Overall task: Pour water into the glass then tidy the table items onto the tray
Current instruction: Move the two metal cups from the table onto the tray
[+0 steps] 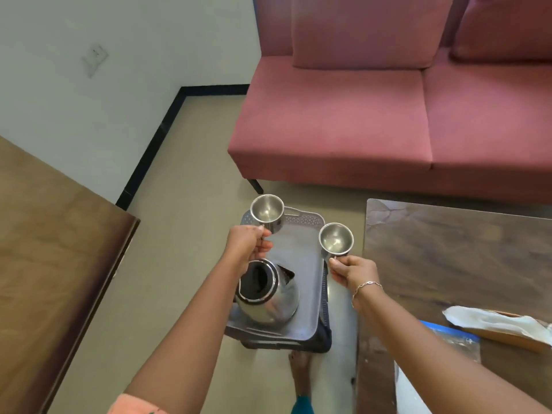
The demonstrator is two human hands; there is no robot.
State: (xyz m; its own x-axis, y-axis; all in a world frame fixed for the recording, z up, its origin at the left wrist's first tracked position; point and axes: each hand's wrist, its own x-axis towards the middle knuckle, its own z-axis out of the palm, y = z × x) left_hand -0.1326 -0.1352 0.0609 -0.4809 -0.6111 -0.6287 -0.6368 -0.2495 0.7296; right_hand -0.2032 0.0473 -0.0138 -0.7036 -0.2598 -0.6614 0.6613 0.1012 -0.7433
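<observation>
A grey plastic tray (301, 234) rests on a dark stool below me. On its near half stands a steel jug (265, 297) with a black open mouth. My left hand (249, 245) grips a steel glass (266, 211) by its base, held over the tray's far left corner. My right hand (354, 271) grips a second steel glass (336, 239) by its base, above the tray's right edge. Both glasses are tilted toward me and look empty inside.
A dark wooden table (457, 252) lies to the right, carrying a white cloth (495, 321) and a blue-edged item. Another wooden surface (50, 258) is on the left. A pink sofa (388, 115) stands beyond. My foot (300, 372) is below the stool.
</observation>
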